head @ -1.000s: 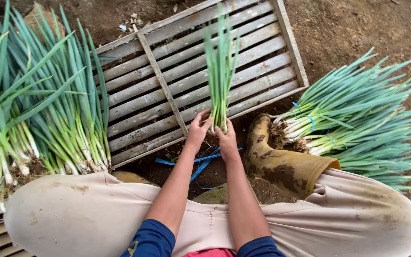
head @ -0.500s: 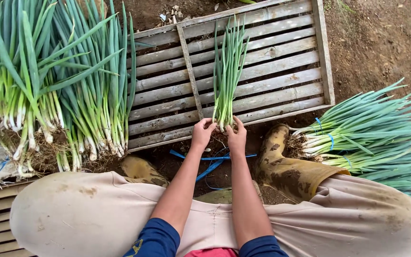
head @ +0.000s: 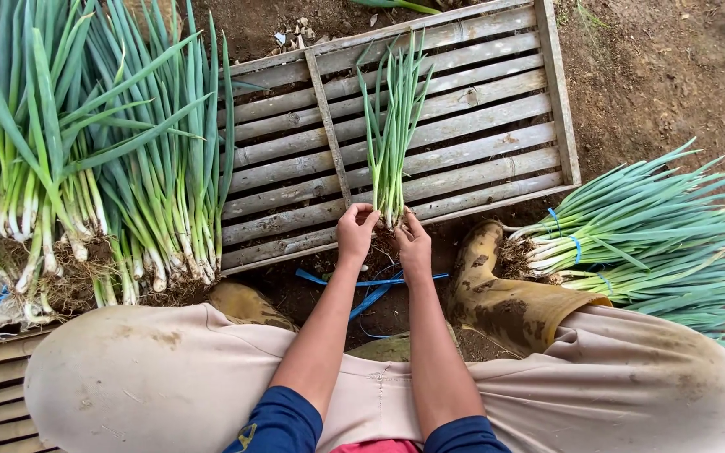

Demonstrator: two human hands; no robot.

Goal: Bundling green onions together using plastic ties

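Head view: scallion bunch (head: 392, 138) pinched between left hand (head: 356, 235) and right hand (head: 414, 247).

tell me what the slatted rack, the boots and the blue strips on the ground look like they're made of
Slatted rack: looks like raw, weathered wood, grey-brown slats with grain and dirt, no paint. Boots: likely rubber, smooth and seamless, olive-tan, smeared with mud. Blue strips: probably plastic strapping or ribbon, flat, thin, bright; too small to tell for sure.
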